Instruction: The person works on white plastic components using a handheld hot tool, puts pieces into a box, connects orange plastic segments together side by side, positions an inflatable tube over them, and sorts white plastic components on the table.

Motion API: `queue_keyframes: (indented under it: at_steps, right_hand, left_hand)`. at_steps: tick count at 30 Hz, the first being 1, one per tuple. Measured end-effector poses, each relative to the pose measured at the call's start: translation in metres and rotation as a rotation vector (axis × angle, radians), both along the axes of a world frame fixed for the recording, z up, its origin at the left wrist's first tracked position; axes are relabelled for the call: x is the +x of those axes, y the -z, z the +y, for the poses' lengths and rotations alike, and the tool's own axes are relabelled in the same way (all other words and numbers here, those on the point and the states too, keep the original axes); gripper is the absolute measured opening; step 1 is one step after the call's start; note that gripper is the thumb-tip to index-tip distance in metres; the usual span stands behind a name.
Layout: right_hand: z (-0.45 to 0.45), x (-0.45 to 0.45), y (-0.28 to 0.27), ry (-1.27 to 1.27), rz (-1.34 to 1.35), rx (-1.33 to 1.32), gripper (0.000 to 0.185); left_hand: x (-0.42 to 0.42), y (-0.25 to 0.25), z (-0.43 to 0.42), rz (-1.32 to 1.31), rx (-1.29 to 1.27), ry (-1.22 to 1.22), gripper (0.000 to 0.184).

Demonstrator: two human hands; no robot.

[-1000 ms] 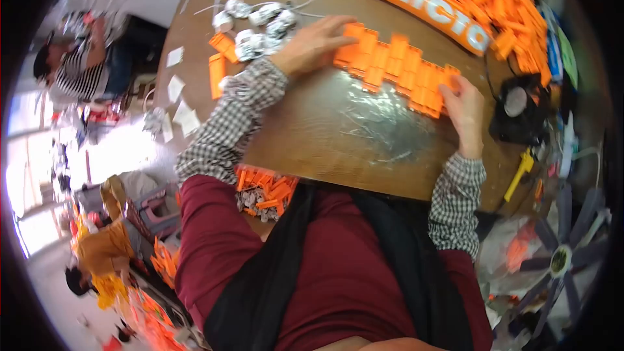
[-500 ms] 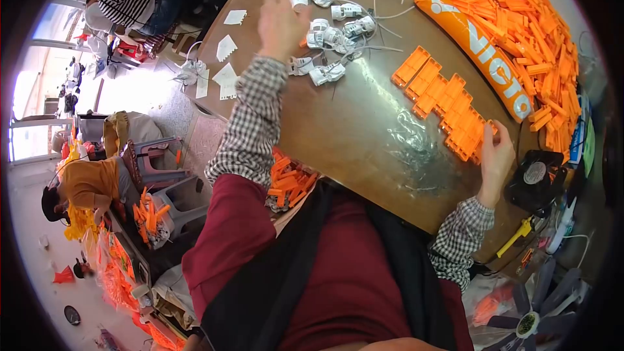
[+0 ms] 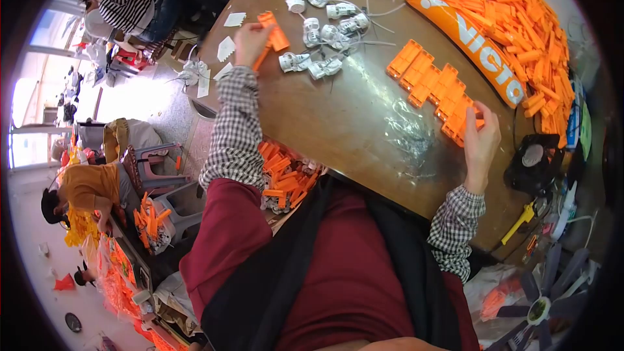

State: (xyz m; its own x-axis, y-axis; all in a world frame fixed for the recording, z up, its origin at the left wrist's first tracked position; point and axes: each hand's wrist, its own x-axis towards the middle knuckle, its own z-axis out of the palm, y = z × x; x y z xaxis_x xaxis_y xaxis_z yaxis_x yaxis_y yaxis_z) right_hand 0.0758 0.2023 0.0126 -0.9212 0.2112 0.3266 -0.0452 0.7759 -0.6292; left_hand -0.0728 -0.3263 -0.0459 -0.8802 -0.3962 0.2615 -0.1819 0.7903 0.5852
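Observation:
My left hand (image 3: 252, 43) is at the table's left side, its fingers closed on an orange piece (image 3: 262, 58); a second orange piece (image 3: 274, 31) lies against its fingertips. Just right of it lie several white wired parts (image 3: 323, 32). A staggered row of orange pieces (image 3: 426, 81) lies on the right half of the table. At the near right end of that row, my right hand (image 3: 482, 127) has thumb and fingers closed around the last orange piece (image 3: 473, 119).
An orange bag (image 3: 465, 36) borders a large heap of orange pieces (image 3: 520, 19). A black device (image 3: 533, 156) and a yellow tool (image 3: 518, 222) lie at right, above a fan (image 3: 538, 311). White paper scraps (image 3: 225, 48) lie at left. Other people (image 3: 91, 187) sit beyond the table.
My left hand has moved from the row to the far left, where it now holds an orange piece. My right hand stays at the row's end. The camera view has shifted.

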Motion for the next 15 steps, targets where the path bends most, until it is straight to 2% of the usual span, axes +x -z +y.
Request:
queue_keyframes:
  at_steps: [2, 3, 4, 5, 6, 7, 9, 10, 12, 13, 14, 15]
  right_hand:
    - [0.003, 0.001, 0.002, 0.052, 0.052, 0.005, 0.025]
    - [-0.003, 0.004, -0.005, 0.020, 0.134, -0.024, 0.022]
    - [-0.002, 0.005, 0.001, -0.033, 0.172, -0.105, 0.021]
    - [-0.016, 0.011, -0.011, -0.072, 0.134, -0.220, 0.021]
    - [-0.030, 0.018, -0.017, -0.109, -0.003, -0.458, 0.028]
    - [-0.043, 0.024, -0.022, -0.208, 0.017, -0.490, 0.040]
    - [-0.069, 0.036, -0.041, -0.404, 0.175, -0.562, 0.048]
    - [-0.071, 0.041, -0.043, -0.375, 0.181, -0.552, 0.048]
    - [-0.071, 0.047, -0.041, -0.532, 0.345, -0.207, 0.044]
    - [-0.062, 0.051, -0.037, -0.525, 0.345, -0.206, 0.044]
    - [-0.046, 0.056, -0.032, -0.545, 0.209, -0.226, 0.040]
    - [-0.030, 0.061, -0.029, -0.568, 0.075, -0.243, 0.036]
  left_hand:
    - [0.003, -0.012, -0.024, 0.062, 0.065, 0.004, 0.035]
    - [0.028, -0.055, 0.008, 0.129, 0.325, 0.070, 0.033]
    - [0.045, -0.087, 0.035, 0.157, 0.239, 0.105, 0.024]
    - [0.042, -0.088, 0.039, 0.262, 0.156, 0.286, 0.020]
    - [0.058, -0.111, 0.070, 0.104, 0.241, 0.408, 0.015]
    - [0.070, -0.118, 0.104, 0.045, 0.274, 0.544, 0.009]
    - [0.096, -0.119, 0.172, -0.137, 0.355, 0.865, 0.012]
    - [0.102, -0.113, 0.199, -0.067, 0.064, 1.036, 0.019]
    - [0.117, -0.112, 0.256, -0.174, 0.074, 1.335, 0.020]
    - [0.121, -0.102, 0.275, -0.109, 0.142, 1.454, 0.020]
    - [0.119, -0.086, 0.288, -0.006, 0.186, 1.555, 0.020]
    - [0.120, -0.080, 0.295, -0.036, 0.137, 1.567, 0.023]
